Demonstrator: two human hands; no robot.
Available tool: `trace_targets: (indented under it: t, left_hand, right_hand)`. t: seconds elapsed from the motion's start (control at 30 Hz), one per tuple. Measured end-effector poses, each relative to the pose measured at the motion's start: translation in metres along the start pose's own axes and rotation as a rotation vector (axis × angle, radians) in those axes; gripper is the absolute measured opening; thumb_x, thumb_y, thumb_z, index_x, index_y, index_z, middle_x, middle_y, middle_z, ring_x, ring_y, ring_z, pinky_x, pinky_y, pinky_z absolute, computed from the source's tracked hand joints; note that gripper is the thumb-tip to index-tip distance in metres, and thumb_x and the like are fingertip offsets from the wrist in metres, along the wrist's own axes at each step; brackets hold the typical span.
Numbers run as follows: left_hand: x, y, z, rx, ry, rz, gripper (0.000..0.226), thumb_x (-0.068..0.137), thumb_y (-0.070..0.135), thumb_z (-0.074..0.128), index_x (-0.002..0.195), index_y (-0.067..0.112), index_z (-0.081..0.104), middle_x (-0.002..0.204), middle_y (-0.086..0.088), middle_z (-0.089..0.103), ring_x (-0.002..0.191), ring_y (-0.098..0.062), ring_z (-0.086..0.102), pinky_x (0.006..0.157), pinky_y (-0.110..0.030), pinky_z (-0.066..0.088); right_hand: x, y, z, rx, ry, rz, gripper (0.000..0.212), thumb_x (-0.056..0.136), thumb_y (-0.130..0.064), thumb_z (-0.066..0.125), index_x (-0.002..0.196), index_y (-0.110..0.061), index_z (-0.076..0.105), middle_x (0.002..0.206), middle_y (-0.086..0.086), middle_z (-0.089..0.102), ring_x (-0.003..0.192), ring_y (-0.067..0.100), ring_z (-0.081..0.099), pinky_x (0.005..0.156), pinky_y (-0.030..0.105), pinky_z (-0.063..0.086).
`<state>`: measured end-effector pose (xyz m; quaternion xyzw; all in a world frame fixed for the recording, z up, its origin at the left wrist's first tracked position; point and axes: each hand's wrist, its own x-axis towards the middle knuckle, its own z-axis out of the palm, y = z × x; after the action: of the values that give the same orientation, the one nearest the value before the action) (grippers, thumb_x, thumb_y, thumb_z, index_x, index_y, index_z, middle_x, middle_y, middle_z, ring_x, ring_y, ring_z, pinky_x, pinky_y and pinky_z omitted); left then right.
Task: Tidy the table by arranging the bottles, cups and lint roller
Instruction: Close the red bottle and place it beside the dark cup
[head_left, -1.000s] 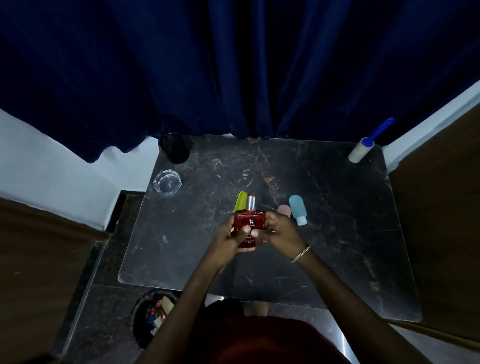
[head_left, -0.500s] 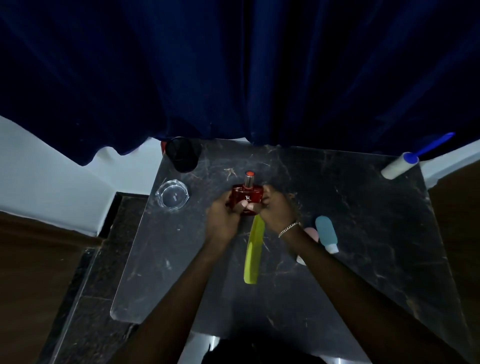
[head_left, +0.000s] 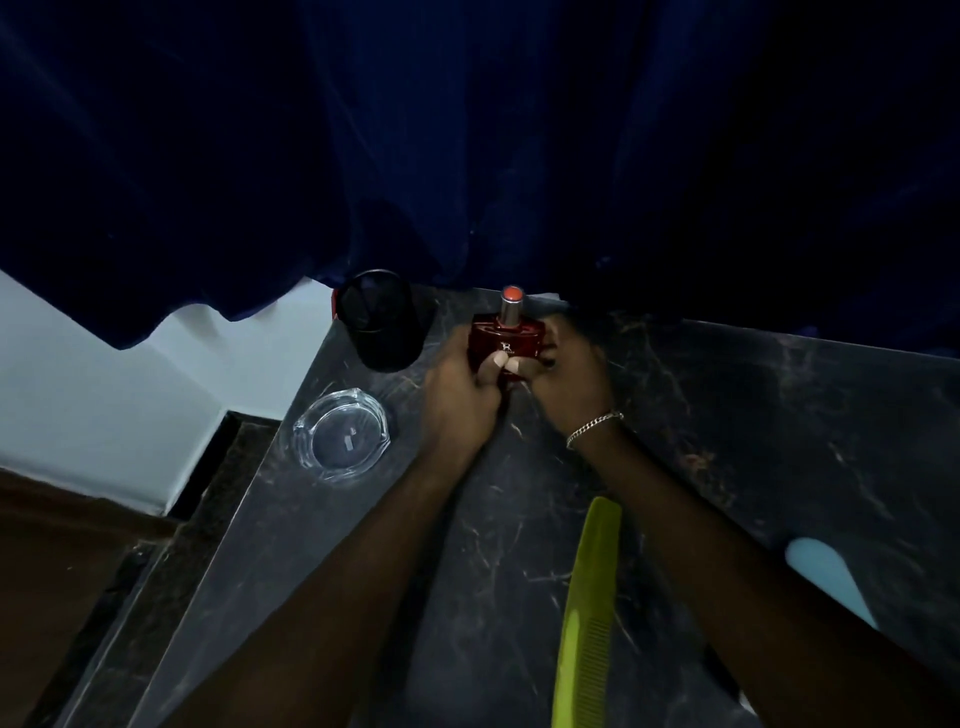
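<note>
I have the red bottle (head_left: 506, 340) clamped between both hands: my left hand (head_left: 457, 402) wraps its left side, my right hand (head_left: 569, 387) its right, and both thumbs press on the front face below the logo. Two hands, I judge, because the flat glass body is smooth and I want to set it down square, not let it tip. The bottle is at the far edge of the table (head_left: 779, 415), just right of the black cup (head_left: 382, 322) and up against the curtain (head_left: 467, 156), which looks like the back row I am building. I cannot tell whether its base touches the table. It stands upright, long axis vertical, spray cap up, logo facing me. The ashtray (head_left: 340, 434) sits nearer, left; the comb (head_left: 587, 613) lies behind my wrists.
</note>
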<state>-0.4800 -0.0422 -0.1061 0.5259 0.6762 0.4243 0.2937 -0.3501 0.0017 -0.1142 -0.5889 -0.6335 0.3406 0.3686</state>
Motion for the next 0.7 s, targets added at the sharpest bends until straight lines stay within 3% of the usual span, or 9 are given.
trace_targets:
  t: [0.07, 0.17, 0.27, 0.43, 0.57, 0.7]
  left_hand:
    - [0.008, -0.005, 0.004, -0.016, 0.043, 0.03, 0.029, 0.1, 0.023, 0.062, 0.128, 0.018, 0.059, 0.118, 0.001, 0.071, 0.108, -0.015, 0.066, 0.094, -0.035, 0.053]
    - [0.015, -0.011, 0.008, -0.022, 0.085, 0.066, 0.028, 0.1, 0.021, 0.063, 0.128, 0.017, 0.06, 0.117, 0.001, 0.072, 0.106, -0.012, 0.065, 0.089, -0.026, 0.048]
    - [0.019, -0.016, 0.008, -0.048, 0.122, 0.087, 0.028, 0.099, 0.018, 0.063, 0.127, 0.016, 0.061, 0.116, 0.001, 0.072, 0.105, -0.011, 0.066, 0.09, -0.024, 0.049]
    - [0.021, -0.023, 0.009, -0.035, 0.167, 0.143, 0.033, 0.099, 0.021, 0.062, 0.132, 0.02, 0.059, 0.122, 0.002, 0.071, 0.111, -0.012, 0.065, 0.096, -0.028, 0.05]
    - [0.019, -0.032, 0.013, -0.057, 0.163, 0.139, 0.04, 0.098, 0.019, 0.064, 0.137, 0.019, 0.055, 0.13, 0.0, 0.066, 0.12, -0.015, 0.063, 0.106, -0.042, 0.052]
    - [0.017, -0.038, 0.018, -0.015, 0.196, 0.14, 0.048, 0.094, 0.019, 0.069, 0.139, 0.016, 0.052, 0.128, -0.002, 0.056, 0.118, -0.017, 0.06, 0.105, -0.044, 0.053]
  right_hand:
    - [0.007, 0.004, 0.006, 0.015, 0.019, -0.03, 0.037, 0.074, -0.016, 0.078, 0.104, -0.032, 0.062, 0.082, -0.024, 0.066, 0.076, -0.011, 0.065, 0.069, 0.006, 0.05]
    - [0.013, 0.007, 0.014, 0.021, 0.039, -0.069, 0.038, 0.076, -0.017, 0.076, 0.108, -0.033, 0.062, 0.086, -0.024, 0.066, 0.081, -0.009, 0.066, 0.073, 0.008, 0.051]
    - [0.016, 0.006, 0.018, 0.067, 0.025, -0.087, 0.039, 0.079, -0.014, 0.074, 0.105, -0.037, 0.059, 0.083, -0.03, 0.063, 0.08, -0.022, 0.062, 0.066, -0.004, 0.045]
    - [0.016, 0.008, 0.023, 0.097, 0.03, -0.094, 0.038, 0.082, -0.012, 0.072, 0.114, -0.029, 0.06, 0.088, -0.032, 0.06, 0.084, -0.028, 0.057, 0.067, -0.006, 0.043]
    - [0.013, 0.013, 0.025, 0.104, 0.034, -0.105, 0.042, 0.084, -0.007, 0.07, 0.119, -0.027, 0.058, 0.091, -0.033, 0.057, 0.088, -0.031, 0.054, 0.069, -0.01, 0.04]
    - [0.011, 0.023, 0.028, 0.105, 0.037, -0.083, 0.042, 0.083, -0.002, 0.071, 0.118, -0.021, 0.059, 0.091, -0.03, 0.059, 0.086, -0.029, 0.057, 0.07, -0.007, 0.044]
